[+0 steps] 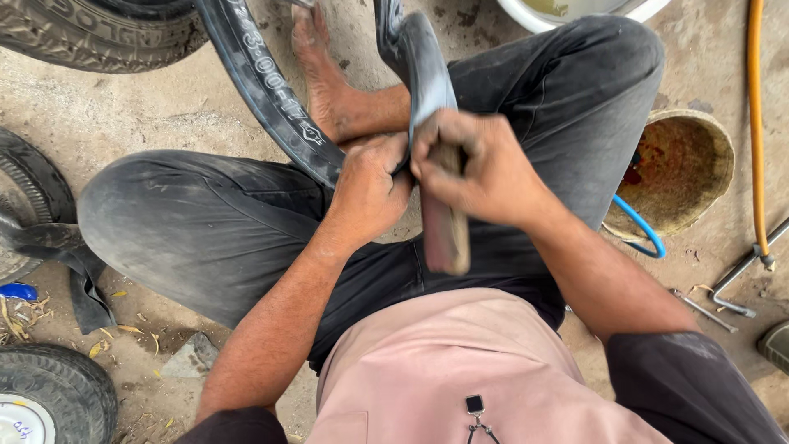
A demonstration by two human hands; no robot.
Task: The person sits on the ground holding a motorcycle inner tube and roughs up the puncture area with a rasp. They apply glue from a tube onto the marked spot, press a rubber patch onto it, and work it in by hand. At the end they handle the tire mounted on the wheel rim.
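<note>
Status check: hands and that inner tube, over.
Left hand pinching black rubber inner tube. Right hand gripping worn wooden-handled tool against it. Black tyre crowds left.

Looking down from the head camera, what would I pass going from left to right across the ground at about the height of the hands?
Worn tyre → left hand → right hand gripping a wooden-handled tool → blue hose → rusty round bowl → orange hose.

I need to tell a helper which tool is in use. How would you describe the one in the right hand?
Start at the person's lap. Above it, the right hand grips a flat, worn wooden tool, the only brown stick against the black rubber tube.
</note>
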